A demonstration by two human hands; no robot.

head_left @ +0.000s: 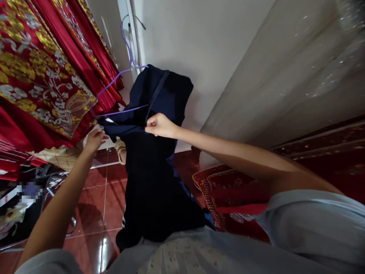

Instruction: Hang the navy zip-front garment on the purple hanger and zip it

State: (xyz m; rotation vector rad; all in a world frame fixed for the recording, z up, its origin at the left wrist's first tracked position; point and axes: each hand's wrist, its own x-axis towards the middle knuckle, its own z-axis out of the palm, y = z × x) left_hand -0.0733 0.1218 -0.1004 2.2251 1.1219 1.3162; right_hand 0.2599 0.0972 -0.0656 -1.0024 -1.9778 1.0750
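Note:
A dark navy garment (171, 95) hangs partly on a purple hanger (112, 82), whose right side goes under the cloth. The hanger's left side and part of its lower bar are bare. My right hand (160, 125) is closed in a pinch on an edge of the garment, beside the lower bar. At the far left end of the same cloth, my left hand (95, 140) has its fingers closed on the fabric. Between both hands the edge is stretched out, with a small white patch near the left end.
Red cloths with gold and silver embroidery (42, 72) hang at the left. Behind the hanger is a pale wall (205, 34). A beige clog (121, 152) stands on the red tiled floor (91, 205). Red beaded fabric (228, 194) lies at lower right, below a plastic-covered bundle (273, 87).

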